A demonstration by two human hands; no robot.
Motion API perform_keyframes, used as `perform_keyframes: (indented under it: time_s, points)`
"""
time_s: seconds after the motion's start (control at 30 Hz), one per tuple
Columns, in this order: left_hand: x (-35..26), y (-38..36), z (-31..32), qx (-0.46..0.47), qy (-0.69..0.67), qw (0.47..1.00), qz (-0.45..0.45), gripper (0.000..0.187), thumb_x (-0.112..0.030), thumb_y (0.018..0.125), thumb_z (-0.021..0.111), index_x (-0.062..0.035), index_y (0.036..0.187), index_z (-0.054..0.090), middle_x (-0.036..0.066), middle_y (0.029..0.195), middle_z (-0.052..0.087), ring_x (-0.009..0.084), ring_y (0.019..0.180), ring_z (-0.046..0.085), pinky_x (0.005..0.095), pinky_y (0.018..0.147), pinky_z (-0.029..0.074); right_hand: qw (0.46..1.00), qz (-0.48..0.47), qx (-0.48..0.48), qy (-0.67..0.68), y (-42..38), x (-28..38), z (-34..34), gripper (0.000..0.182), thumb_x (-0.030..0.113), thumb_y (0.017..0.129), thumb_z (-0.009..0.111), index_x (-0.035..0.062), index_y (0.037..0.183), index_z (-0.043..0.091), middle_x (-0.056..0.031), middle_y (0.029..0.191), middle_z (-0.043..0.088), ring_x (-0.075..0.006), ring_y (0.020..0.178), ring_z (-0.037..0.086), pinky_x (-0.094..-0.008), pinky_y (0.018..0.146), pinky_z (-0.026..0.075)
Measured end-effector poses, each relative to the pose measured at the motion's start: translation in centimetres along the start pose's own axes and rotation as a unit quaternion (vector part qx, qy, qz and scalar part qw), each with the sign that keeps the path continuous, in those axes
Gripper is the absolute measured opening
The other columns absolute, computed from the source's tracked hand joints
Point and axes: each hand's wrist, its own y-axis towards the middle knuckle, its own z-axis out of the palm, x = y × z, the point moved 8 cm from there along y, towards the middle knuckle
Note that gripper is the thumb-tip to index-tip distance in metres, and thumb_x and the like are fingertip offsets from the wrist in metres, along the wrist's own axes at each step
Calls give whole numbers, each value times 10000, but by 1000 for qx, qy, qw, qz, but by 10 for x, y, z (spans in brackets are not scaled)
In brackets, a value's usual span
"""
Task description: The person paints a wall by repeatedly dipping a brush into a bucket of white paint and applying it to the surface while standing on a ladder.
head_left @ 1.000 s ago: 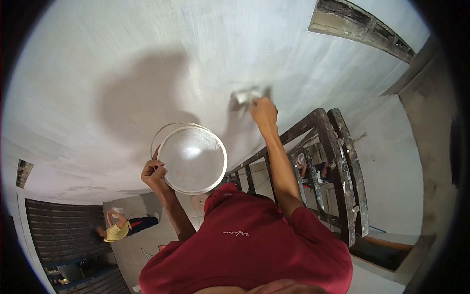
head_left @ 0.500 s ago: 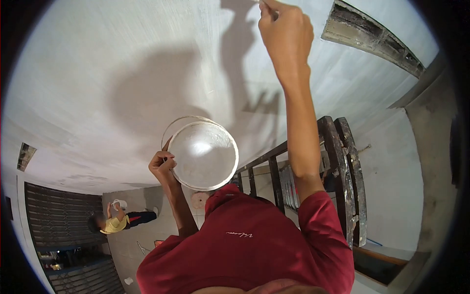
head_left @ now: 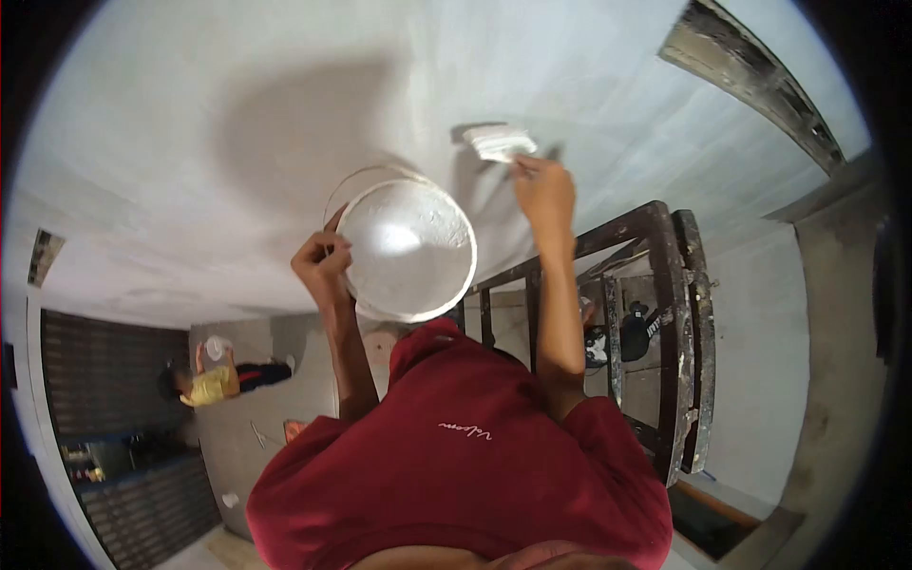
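Observation:
My left hand (head_left: 323, 266) grips the rim of a round bucket (head_left: 472, 271), its thumb along the edge and its fingers curled at the side. Pale liquid with a bright glare shows inside, and the thin wire handle stands up behind the rim. My right hand (head_left: 548, 195) pinches a wide paintbrush (head_left: 501, 142) thickly coated in white. The brush overlaps the pale wall (head_left: 399, 104) in front of me, with its shadow close beside it. Most of the brush's handle is hidden by my fingers.
Close on my right stands a paint-spattered wooden frame (head_left: 670, 313) with rungs. A vent opening (head_left: 750, 81) is set in the wall, upper right. Below left, a person in yellow (head_left: 214, 385) holds a white container. Another person in dark clothes (head_left: 635, 332) shows through the frame.
My right hand has come down from the top of the view, bringing the paintbrush into sight. The bucket in my left hand sits slightly higher in view.

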Motion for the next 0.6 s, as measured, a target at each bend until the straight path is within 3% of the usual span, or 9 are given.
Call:
perform_keyframes:
  time_s: [0.07, 0.1, 0.17, 0.23, 0.3, 0.33, 0.4, 0.53, 0.6]
  points:
    - [4, 2, -5, 5, 3, 1000, 1, 109, 6, 521, 494, 37, 616, 538, 141, 828, 644, 96, 569, 394, 222, 540, 283, 997, 45, 57, 24, -17, 21, -32, 237, 164, 829, 626, 32, 1015, 692, -223, 940, 656, -339, 850, 662, -346, 771, 497]
    - [5, 0, -5, 0, 17, 1000, 2, 117, 18, 526, 488, 38, 621, 554, 121, 787, 629, 92, 569, 401, 223, 536, 279, 994, 7, 85, 72, -23, 29, -44, 270, 179, 835, 636, 27, 1055, 675, -231, 1001, 646, -269, 909, 671, -307, 810, 479]
    - [7, 2, -4, 23, 3, 999, 21, 118, 36, 521, 484, 45, 613, 558, 189, 878, 644, 109, 622, 477, 220, 526, 284, 979, 30, 165, 118, -38, 59, -66, 289, 165, 827, 654, 31, 1084, 660, -231, 1023, 646, -178, 915, 655, -291, 804, 471]
    - [4, 3, 0, 41, 7, 998, 42, 104, 56, 527, 480, 60, 598, 556, 286, 1007, 646, 141, 723, 596, 207, 510, 282, 966, 1, 244, 81, -50, 77, -61, 252, 149, 808, 653, 62, 1042, 686, -217, 940, 659, -233, 824, 671, -314, 744, 481]
    - [0, 1, 4, 54, 10, 998, 27, 114, 68, 518, 475, 59, 597, 558, 292, 1009, 644, 180, 837, 617, 209, 541, 303, 935, 13, 355, 9, -66, 88, -42, 226, 143, 796, 651, 76, 1006, 703, -204, 881, 664, -287, 762, 666, -341, 708, 486]
    - [1, 0, 8, 63, 9, 998, 18, 119, 74, 514, 473, 59, 596, 559, 295, 1010, 643, 199, 894, 628, 211, 557, 313, 937, -101, 334, 2, -70, 91, -25, 192, 141, 770, 649, 87, 940, 721, -187, 805, 654, -357, 725, 623, -405, 683, 486]
    - [-1, 1, 17, 109, 2, 993, 33, 122, 75, 510, 473, 58, 591, 562, 300, 1012, 641, 222, 924, 629, 224, 604, 349, 915, -193, 354, -14, -80, 92, 19, 172, 117, 753, 636, 82, 898, 721, -185, 789, 652, -361, 753, 624, -429, 716, 491]
    - [-14, -3, 36, 173, -26, 983, 52, 119, 77, 508, 476, 54, 582, 567, 305, 1011, 639, 282, 1005, 623, 266, 717, 422, 915, -133, 376, -64, -90, 68, 96, 171, 144, 781, 648, 32, 892, 715, -175, 858, 671, -326, 818, 647, -391, 748, 501]
    - [-6, -5, 38, 185, -15, 980, 66, 116, 75, 508, 487, 52, 584, 572, 309, 1017, 636, 307, 1028, 615, 285, 774, 436, 922, -112, 366, -60, -91, 59, 98, 168, 135, 778, 641, 27, 883, 715, -174, 856, 671, -329, 831, 645, -391, 762, 502]
